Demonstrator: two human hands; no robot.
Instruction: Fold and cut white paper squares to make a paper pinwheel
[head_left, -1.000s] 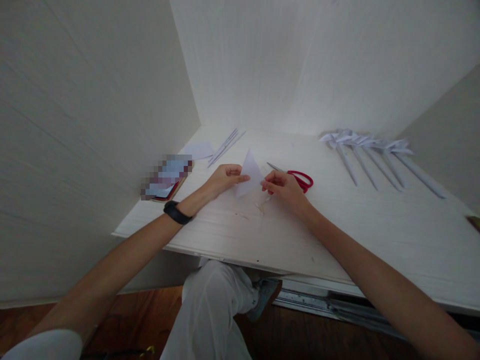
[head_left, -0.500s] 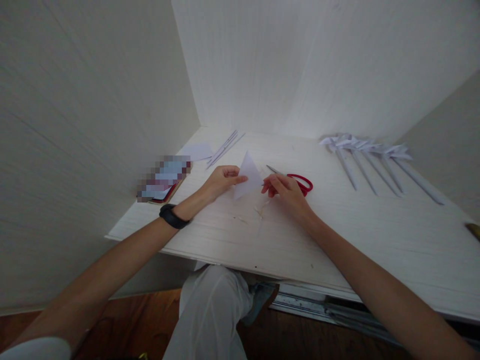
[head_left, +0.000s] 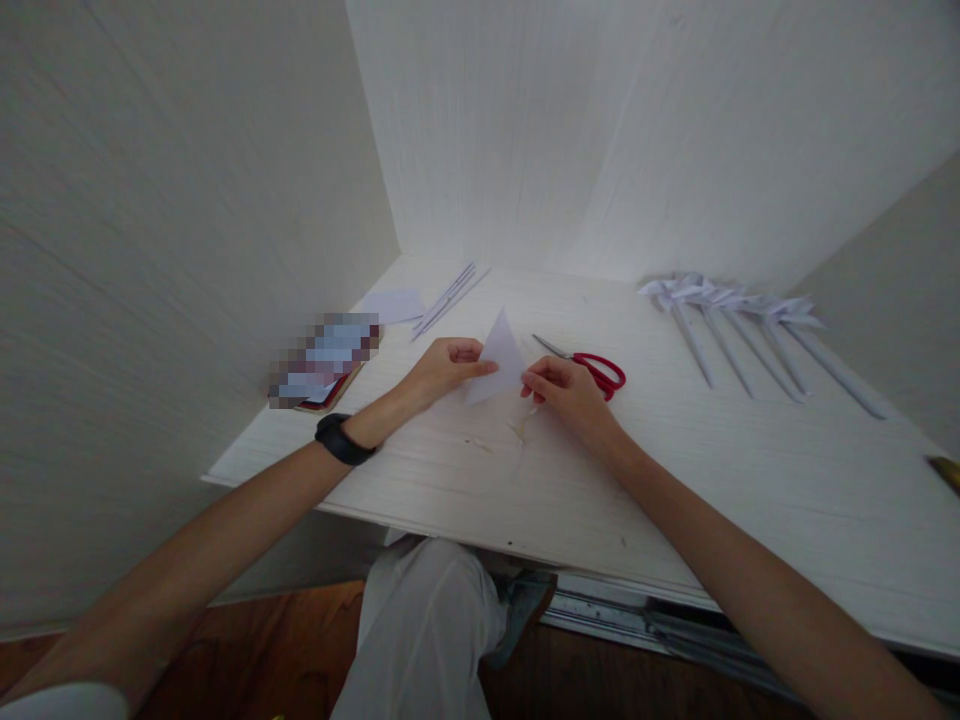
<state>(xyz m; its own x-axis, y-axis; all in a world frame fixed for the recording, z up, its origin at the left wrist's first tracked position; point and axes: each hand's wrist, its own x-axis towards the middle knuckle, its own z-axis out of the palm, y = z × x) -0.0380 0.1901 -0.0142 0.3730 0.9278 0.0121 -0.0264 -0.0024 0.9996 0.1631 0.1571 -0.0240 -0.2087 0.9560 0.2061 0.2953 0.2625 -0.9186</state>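
A triangle of folded white paper [head_left: 504, 350] is held above the table with its point upward. My left hand [head_left: 448, 365] grips its left side between thumb and fingers. At the paper's lower right corner, my right hand [head_left: 564, 390] is closed, thumb and fingertips pinching the edge. Just behind the right hand lie scissors [head_left: 600, 368] with red handles, partly covered by that hand. Small pale scraps [head_left: 517, 430] rest on the table below the paper.
Paper pinwheels [head_left: 735, 300] on rolled sticks lie in a row at the back right. Thin paper sticks [head_left: 446, 298] and a flat paper sheet [head_left: 391, 305] are at the back left, near a blurred phone [head_left: 330, 360]. Walls enclose the white table [head_left: 465, 490] behind and at both sides.
My right fingertips have closed in on the paper's right corner. The paper and left hand have shifted very slightly to the right.
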